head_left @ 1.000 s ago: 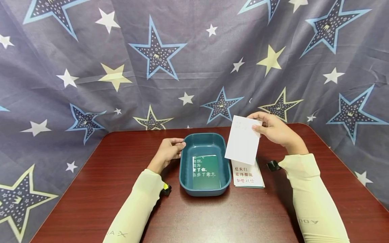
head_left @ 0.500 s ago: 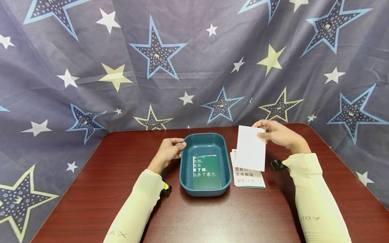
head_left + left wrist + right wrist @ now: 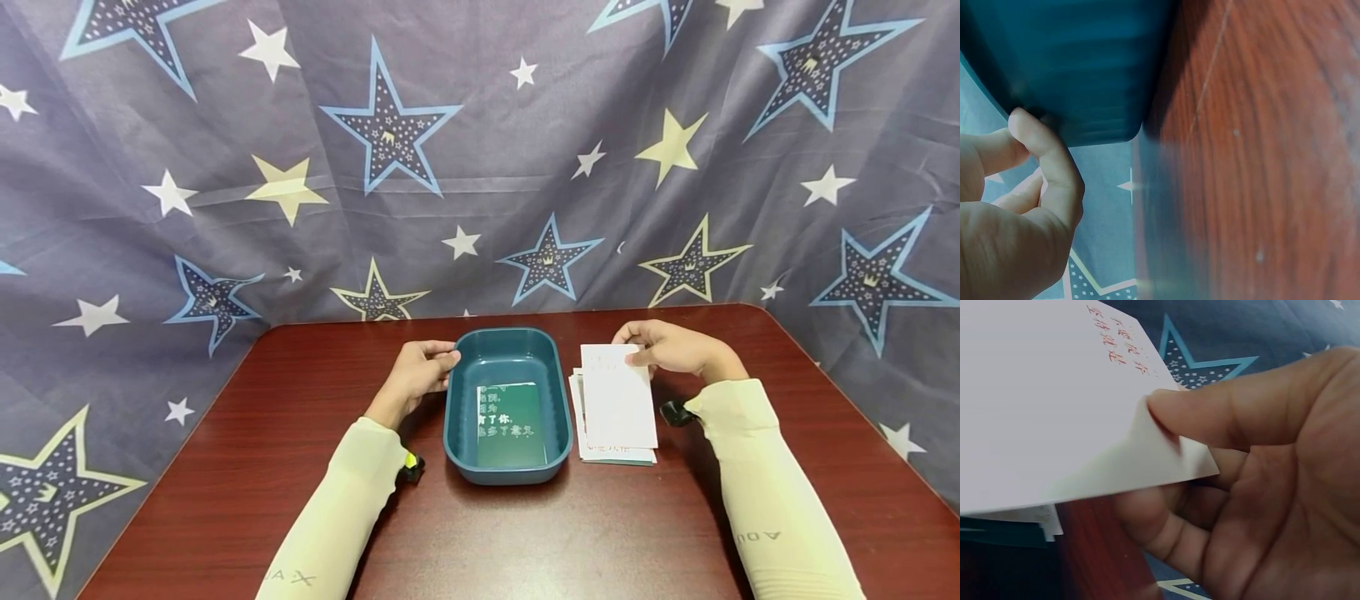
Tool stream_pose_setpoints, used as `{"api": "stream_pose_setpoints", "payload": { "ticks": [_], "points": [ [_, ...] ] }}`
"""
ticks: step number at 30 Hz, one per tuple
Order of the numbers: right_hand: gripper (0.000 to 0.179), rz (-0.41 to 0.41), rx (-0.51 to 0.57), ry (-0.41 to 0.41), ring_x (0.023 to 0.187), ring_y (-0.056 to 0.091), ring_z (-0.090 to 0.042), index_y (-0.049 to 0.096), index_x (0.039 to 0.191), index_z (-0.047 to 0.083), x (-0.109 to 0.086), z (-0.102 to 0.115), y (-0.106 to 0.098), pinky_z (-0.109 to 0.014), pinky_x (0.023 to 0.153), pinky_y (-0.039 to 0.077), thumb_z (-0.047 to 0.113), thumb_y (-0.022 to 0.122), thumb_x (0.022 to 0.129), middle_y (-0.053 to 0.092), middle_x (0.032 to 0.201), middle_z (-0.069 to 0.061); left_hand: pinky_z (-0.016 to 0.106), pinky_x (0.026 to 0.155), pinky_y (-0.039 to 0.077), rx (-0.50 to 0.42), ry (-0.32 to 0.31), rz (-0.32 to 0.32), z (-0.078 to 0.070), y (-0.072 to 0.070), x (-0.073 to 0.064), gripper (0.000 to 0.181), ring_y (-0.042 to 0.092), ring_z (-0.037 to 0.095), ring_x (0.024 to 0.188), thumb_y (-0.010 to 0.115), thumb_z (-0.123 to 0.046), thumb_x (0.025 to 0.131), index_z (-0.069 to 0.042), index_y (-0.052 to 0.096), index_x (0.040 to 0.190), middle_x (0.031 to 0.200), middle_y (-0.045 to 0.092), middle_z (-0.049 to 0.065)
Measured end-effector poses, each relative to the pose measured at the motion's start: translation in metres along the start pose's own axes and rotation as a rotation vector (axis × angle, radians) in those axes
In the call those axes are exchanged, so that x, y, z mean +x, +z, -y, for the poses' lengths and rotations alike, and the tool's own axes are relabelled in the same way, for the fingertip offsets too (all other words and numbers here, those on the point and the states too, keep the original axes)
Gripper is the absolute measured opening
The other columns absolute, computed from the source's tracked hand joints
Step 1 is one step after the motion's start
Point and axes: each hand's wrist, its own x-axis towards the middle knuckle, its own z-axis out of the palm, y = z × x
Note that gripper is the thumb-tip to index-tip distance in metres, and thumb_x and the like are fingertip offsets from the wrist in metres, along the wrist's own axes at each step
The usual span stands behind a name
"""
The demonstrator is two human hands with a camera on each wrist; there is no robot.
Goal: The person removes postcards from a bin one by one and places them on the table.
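My left hand (image 3: 412, 375) pinches the far left rim of a teal rectangular tray (image 3: 507, 477). In the left wrist view, the thumb and fingers of that hand (image 3: 1035, 212) meet at the edge of the tray (image 3: 1079, 69). Inside the tray lies a dark green card (image 3: 513, 448) with white lettering. My right hand (image 3: 669, 348) pinches a white card (image 3: 618, 408) by its upper right corner, thumb on top. Red writing shows on this card (image 3: 1047, 412) in the right wrist view. It overlaps a small stack of cards (image 3: 576, 404), covering most of them.
The tray and cards are on a dark red wood-grain table (image 3: 315, 467). A grey curtain with stars (image 3: 480, 167) hangs right behind the table's back edge. The card stack lies close to the tray's right side.
My right hand has lowered the white card and shifted it slightly right, until it covers most of the stack's printed top card. My left hand and the tray have stayed in place.
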Motion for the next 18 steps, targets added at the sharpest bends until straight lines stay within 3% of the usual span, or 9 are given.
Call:
{"api": "stream_pose_setpoints", "payload": {
  "ticks": [9, 18],
  "points": [
    [0.024, 0.022, -0.079, 0.044, 0.076, 0.061, -0.021, 0.058, 0.115, -0.010, 0.008, -0.003, 0.008, -0.033, 0.063, 0.053, -0.005, 0.064, 0.091, 0.066, 0.098, -0.016, 0.025, 0.062, 0.058, -0.008, -0.006, 0.002, -0.002, 0.000, -0.001, 0.038, 0.061, 0.011, 0.066, 0.067, -0.011, 0.101, 0.003, 0.061, 0.135, 0.110, 0.067, 0.019],
    [0.020, 0.011, -0.248, 0.067, 0.079, 0.057, -0.019, 0.063, 0.104, -0.006, 0.017, -0.009, 0.014, -0.033, 0.068, 0.050, -0.006, 0.070, 0.085, 0.065, 0.092, -0.011, 0.026, 0.062, 0.058, 0.005, -0.008, -0.018, -0.002, 0.001, -0.001, 0.034, 0.061, 0.013, 0.067, 0.067, -0.011, 0.100, 0.001, 0.064, 0.132, 0.106, 0.068, 0.017]
  ]
}}
